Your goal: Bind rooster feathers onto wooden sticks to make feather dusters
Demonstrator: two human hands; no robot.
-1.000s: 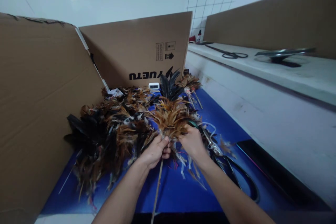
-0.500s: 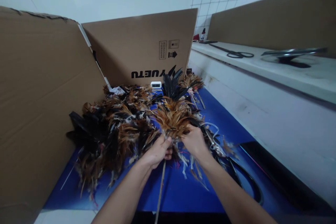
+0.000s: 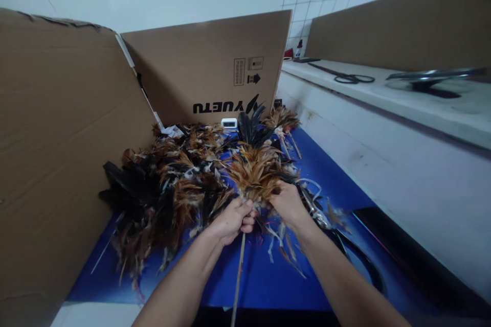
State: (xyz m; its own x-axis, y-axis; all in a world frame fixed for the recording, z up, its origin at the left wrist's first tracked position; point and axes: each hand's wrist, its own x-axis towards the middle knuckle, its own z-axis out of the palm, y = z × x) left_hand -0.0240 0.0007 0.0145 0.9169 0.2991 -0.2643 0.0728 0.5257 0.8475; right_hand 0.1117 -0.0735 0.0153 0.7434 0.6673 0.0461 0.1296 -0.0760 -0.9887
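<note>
Two hands point(image 3: 232, 220) point(image 3: 288, 205), two scissors point(image 3: 347, 260) point(image 3: 345, 77), two cardboard panels point(image 3: 207, 71) point(image 3: 57, 153).

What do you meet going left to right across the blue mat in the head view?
Cardboard wall → dark feather pile → left hand on thin stick → right hand at tan feather bunch → black scissors → white ledge.

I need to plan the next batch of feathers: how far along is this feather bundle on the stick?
Done: a brown feather bundle already sits at the tip of the thin stick. In hand: the left hand pinches the bundle's base at the stick, and the right hand grips it beside. Left: a large pile of loose feathers lies on the blue mat, and most of the stick is bare.
</note>
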